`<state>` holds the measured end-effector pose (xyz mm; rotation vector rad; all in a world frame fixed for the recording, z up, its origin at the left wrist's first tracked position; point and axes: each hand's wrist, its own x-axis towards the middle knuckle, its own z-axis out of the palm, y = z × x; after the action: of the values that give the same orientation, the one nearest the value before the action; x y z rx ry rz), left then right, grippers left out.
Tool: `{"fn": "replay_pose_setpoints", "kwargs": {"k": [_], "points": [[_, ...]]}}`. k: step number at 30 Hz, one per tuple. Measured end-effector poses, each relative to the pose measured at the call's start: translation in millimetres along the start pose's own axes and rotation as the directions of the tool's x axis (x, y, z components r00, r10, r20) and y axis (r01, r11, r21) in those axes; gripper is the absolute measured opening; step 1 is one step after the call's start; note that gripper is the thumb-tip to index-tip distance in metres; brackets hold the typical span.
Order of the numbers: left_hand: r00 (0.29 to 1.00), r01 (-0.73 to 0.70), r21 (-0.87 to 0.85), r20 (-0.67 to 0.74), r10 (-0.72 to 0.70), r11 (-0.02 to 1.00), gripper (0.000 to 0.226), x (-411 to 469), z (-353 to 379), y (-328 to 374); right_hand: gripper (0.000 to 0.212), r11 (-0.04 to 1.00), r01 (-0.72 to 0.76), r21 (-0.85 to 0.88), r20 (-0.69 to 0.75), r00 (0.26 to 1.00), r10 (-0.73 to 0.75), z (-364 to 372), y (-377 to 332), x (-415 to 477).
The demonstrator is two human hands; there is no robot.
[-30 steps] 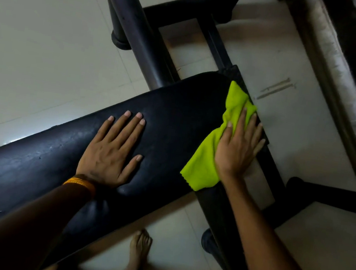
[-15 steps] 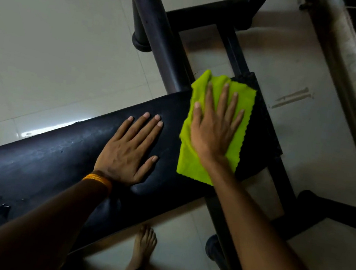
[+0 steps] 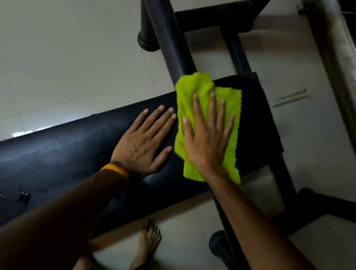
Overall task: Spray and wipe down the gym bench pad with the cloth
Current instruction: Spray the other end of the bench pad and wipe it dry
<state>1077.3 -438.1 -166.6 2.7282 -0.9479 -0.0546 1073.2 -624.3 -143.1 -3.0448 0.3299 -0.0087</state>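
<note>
A black gym bench pad (image 3: 61, 153) runs from the lower left up to the centre right. A lime-green cloth (image 3: 203, 92) lies spread on the pad near its right end. My right hand (image 3: 208, 139) presses flat on the cloth with straight, spread fingers. Just left of the cloth, my left hand (image 3: 144, 144) rests flat on the bare pad, fingers straight, an orange band at its wrist. No spray bottle is in view.
The bench's black steel frame (image 3: 163, 31) rises behind the pad, and its legs (image 3: 283, 185) run under the right end. A pale padded post (image 3: 343, 73) stands at the far right. My bare foot (image 3: 147, 241) stands on the tiled floor (image 3: 49, 38) below the pad.
My right hand has slid the cloth leftwards from the pad's right edge onto its top, close to my left hand. The left hand has stayed planted on the pad.
</note>
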Motion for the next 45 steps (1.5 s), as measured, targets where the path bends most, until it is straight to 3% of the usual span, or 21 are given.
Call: {"fn": "replay_pose_setpoints", "kwargs": {"k": [4, 7, 10, 13, 15, 18, 21, 24, 28, 32, 34, 37, 40, 42, 45], "points": [[0.998, 0.046, -0.068, -0.034, -0.048, 0.997, 0.071, -4, -9, 2, 0.062, 0.989, 0.144, -0.029, 0.086, 0.986, -0.141, -6, 23, -28], [0.973, 0.203, -0.088, -0.097, -0.211, 0.975, 0.073, -31, -20, 7, 0.065, 0.999, -0.04, -0.022, 0.042, 0.998, 0.041, -2, 21, 2], [0.917, 0.376, -0.081, -0.108, -0.384, 0.923, 0.077, -82, -20, 8, 0.063, 0.977, -0.208, 0.04, -0.034, 0.977, 0.209, 5, -29, -36], [0.868, 0.489, -0.041, -0.075, -0.491, 0.871, 0.082, -115, -14, 2, 0.061, 1.0, 0.022, -0.005, 0.089, 0.996, -0.021, 4, -69, -112], [0.864, 0.502, -0.005, -0.049, -0.501, 0.865, 0.085, -122, -9, 1, 0.064, 0.986, 0.169, -0.012, 0.148, 0.975, -0.165, 0, -64, -114], [0.868, 0.497, 0.034, -0.034, -0.496, 0.867, 0.086, -121, -7, 2, 0.069, 0.956, 0.291, -0.042, 0.153, 0.947, -0.282, 3, -49, -44], [0.87, 0.492, 0.05, -0.037, -0.491, 0.869, 0.086, -121, -7, 2, 0.068, 0.99, 0.135, -0.046, 0.106, 0.986, -0.13, 6, -57, 13], [0.87, 0.492, 0.042, -0.033, -0.491, 0.869, 0.086, -121, -6, 1, 0.066, 0.998, 0.064, -0.013, 0.104, 0.993, -0.062, 6, -84, -20], [0.87, 0.491, 0.017, -0.042, -0.49, 0.871, 0.085, -121, -5, 1, 0.068, 0.951, 0.309, 0.002, 0.225, 0.927, -0.301, -4, -80, -84], [0.872, 0.488, 0.036, -0.056, -0.486, 0.872, 0.085, -121, -4, 0, 0.071, 0.884, 0.468, -0.007, 0.213, 0.864, -0.456, 1, -71, -11], [0.874, 0.484, 0.033, -0.061, -0.482, 0.874, 0.085, -122, -4, 0, 0.07, 0.909, 0.417, -0.02, 0.184, 0.895, -0.407, 2, -75, 5], [0.874, 0.484, 0.024, -0.067, -0.481, 0.875, 0.084, -122, -4, 0, 0.069, 0.946, 0.325, -0.008, 0.153, 0.935, -0.32, 2, -76, -40], [0.872, 0.487, 0.022, -0.077, -0.484, 0.873, 0.084, -122, -4, 0, 0.071, 0.903, 0.429, -0.004, 0.206, 0.884, -0.419, -5, -38, -85], [0.869, 0.491, 0.03, -0.08, -0.488, 0.871, 0.085, -121, -5, 0, 0.071, 0.871, 0.492, -0.015, 0.212, 0.853, -0.478, -5, -9, -58], [0.87, 0.49, 0.03, -0.088, -0.486, 0.871, 0.085, -121, -5, 1, 0.07, 0.947, 0.316, -0.054, 0.158, 0.939, -0.304, -5, 6, -12]]}}
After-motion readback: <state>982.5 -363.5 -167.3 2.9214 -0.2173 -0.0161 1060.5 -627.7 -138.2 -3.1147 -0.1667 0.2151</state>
